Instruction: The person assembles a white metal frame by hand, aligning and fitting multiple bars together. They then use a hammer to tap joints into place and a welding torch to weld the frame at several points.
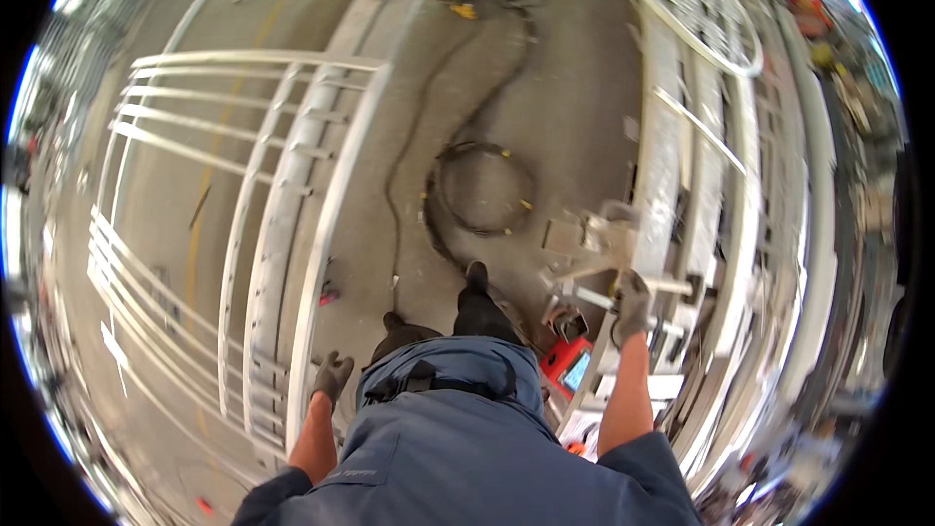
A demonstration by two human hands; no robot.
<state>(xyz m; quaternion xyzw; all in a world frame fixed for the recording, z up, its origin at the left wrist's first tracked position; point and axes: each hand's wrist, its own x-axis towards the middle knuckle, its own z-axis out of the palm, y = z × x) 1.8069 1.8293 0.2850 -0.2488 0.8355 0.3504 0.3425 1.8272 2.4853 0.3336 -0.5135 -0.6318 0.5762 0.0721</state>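
Note:
My left hand (334, 376), in a grey glove, hangs beside a long white metal frame (326, 224) with its fingers apart and nothing in them. At the right bench my right hand (632, 306), gloved the same way, is curled at a short light metal bar (668, 284). What its fingers close on is hidden and blurred. Just beyond that hand sits a blurred metal fixture (594, 234) at the bench edge. Below and left of the hand stands a red device with a lit screen (568, 366).
A coiled dark cable (435, 185) lies on the concrete floor ahead of my feet. White railing bars (195, 66) extend to the left over a long beam (282, 205). Long metal profiles (706, 205) line the right bench, and a white hoop (750, 68) lies at its far end.

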